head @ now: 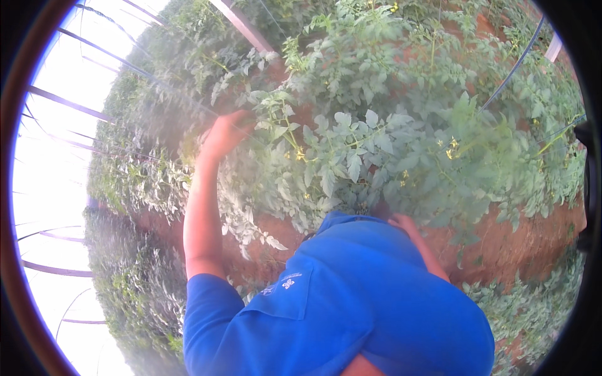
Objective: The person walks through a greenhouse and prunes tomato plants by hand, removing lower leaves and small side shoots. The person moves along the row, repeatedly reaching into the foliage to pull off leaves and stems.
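My left hand (228, 134) is stretched out among the leaves, its fingers curled beside the tip of a tomato plant (289, 127). A thin wire (176, 91) runs down to about where the hand is. Blur hides whether the fingers grip anything. My right hand (402, 222) hangs low by my waist, partly covered by the blue shirt (376, 291); its fingers are mostly hidden. Between the two hands spreads leafy tomato foliage (357, 145) with small yellow flowers (451, 149).
A wooden post (244, 28) stands among the plants ahead. A dark hose or cord (517, 61) slants down at the right. Reddish bare soil (522, 239) runs between plant rows, with another row (141, 291) behind at the left. Roof bars (70, 104) cross the bright left side.
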Demonstrator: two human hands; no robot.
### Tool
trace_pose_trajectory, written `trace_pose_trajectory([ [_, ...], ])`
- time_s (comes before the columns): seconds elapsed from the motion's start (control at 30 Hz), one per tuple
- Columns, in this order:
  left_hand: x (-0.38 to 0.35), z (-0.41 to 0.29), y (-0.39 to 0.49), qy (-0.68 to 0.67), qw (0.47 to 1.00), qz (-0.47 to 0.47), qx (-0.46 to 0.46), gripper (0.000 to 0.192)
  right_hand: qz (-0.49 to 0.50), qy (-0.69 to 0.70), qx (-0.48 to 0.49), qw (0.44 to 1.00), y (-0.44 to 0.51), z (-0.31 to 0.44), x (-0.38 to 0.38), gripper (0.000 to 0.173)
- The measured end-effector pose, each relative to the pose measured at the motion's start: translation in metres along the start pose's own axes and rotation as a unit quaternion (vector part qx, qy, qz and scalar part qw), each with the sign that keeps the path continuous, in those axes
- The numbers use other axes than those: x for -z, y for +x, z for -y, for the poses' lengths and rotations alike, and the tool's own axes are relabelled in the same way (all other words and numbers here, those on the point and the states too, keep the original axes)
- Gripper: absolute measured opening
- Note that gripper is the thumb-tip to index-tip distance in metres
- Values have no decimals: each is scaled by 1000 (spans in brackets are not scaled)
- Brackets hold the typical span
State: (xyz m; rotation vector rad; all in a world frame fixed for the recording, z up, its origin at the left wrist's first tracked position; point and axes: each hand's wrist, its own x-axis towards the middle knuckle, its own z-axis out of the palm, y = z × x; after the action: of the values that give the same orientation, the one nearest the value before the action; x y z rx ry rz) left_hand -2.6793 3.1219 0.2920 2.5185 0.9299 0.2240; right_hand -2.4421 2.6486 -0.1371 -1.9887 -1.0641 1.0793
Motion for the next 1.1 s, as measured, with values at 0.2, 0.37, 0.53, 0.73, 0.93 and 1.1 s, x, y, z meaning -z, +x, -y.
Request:
trace_pose_trajectory([
  [0.2, -8, -10, -1, 122, 988, -95, -12, 30, -4, -5, 1, 1000, 0, 6, -3, 35],
  [0.37, 10, -10, -6, 71, 950, -303, 19, 26, 28, 26, -11, 999, -12, -4, -19, 33],
  [0.53, 44, 26, -51, 45, 950, -296, 88, 27, 71, -17, -18, 997, -14, -10, -30, 33],
  [0.73, 61, 109, -166, 46, 982, -37, 180, 38, 33, -58, 7, 998, -8, 18, -23, 35],
  [0.93, 44, 204, -252, -55, 966, -19, 253, 38, 125, -76, -1, 989, 25, 114, -40, 36],
  [1.1, 39, 262, -262, -70, 954, -221, 192, 31, 220, 90, -40, 970, 52, 241, -107, 33],
])
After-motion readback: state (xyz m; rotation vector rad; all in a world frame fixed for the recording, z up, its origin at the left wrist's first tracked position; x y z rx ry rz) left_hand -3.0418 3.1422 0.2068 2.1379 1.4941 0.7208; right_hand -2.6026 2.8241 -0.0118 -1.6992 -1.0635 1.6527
